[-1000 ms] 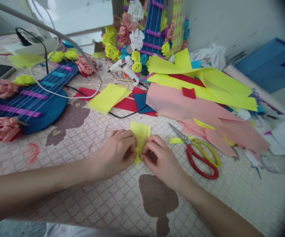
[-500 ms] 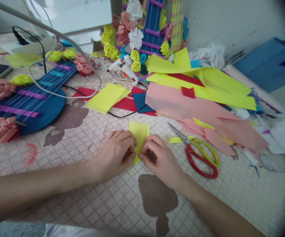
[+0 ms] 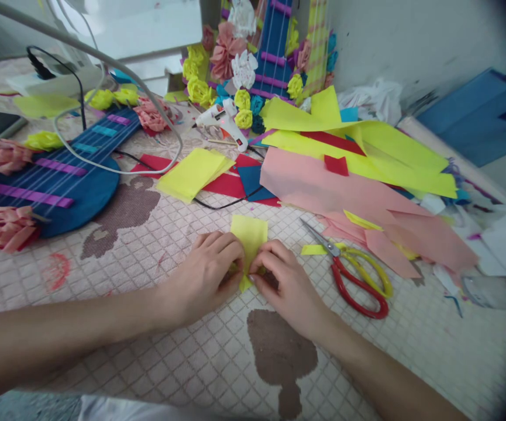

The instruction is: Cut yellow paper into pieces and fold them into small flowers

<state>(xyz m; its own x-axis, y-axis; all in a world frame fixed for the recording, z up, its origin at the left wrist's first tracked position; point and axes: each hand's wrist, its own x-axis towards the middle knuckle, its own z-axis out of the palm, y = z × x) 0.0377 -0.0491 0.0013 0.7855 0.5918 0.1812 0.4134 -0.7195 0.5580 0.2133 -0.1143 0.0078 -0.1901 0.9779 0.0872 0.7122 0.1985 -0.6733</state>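
Note:
A small yellow paper piece (image 3: 251, 233) stands between my two hands, above the patterned tablecloth. My left hand (image 3: 211, 272) pinches its left edge near the bottom, fingers curled. On the other side my right hand (image 3: 281, 275) grips the right edge low down, thumb and fingertips together. The paper looks gathered at its lower part, but fingers hide much of that. To the right of my right hand lie scissors (image 3: 344, 266) with one red and one yellow handle, beside a yellow paper scrap (image 3: 314, 249). A stack of yellow paper pieces (image 3: 193, 172) lies beyond my left hand.
A blue paper guitar (image 3: 68, 193) with paper roses lies on the left under a looping white cable (image 3: 116, 173). A white glue gun (image 3: 224, 120) rests at the back. Pink sheets (image 3: 323, 181) and yellow sheets (image 3: 397, 146) spread to the right. A blue bag (image 3: 476, 117) stands far right.
Both hands keep their hold on the yellow paper and have barely moved. The whole view has shifted slightly, with things appearing a little further right.

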